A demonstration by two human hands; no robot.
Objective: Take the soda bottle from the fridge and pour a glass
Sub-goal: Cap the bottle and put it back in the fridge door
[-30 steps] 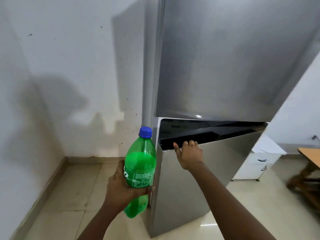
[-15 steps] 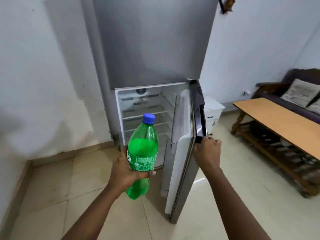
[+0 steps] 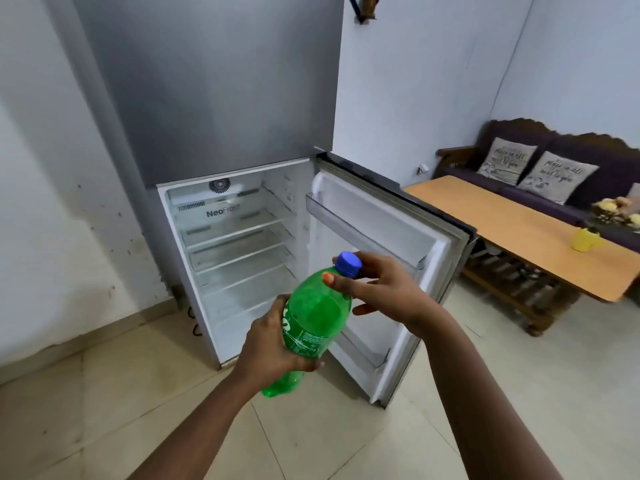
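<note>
Left hand point(image 3: 273, 344): I have it wrapped around the lower body of the soda bottle point(image 3: 313, 327), fingers curled over the label, thumb side toward me.
Right hand point(image 3: 377, 289): I see it at the bottle's neck, thumb on the green shoulder and the other fingers behind the blue cap point(image 3: 349, 264); the fingers are loosely curled and partly spread, and I cannot tell whether they actually clamp the cap.
Soda bottle: green, tilted with the cap pointing far and right, held in the air in front of the open fridge point(image 3: 221, 98).
Fridge: lower door point(image 3: 388, 258) swung open to the right; the shelves I can see look bare.
Table point(image 3: 512, 230): wooden, to the right, with a yellow cup point(image 3: 585, 240) on it.
Sofa point(image 3: 561, 157): dark, far right, with two cushions.
</note>
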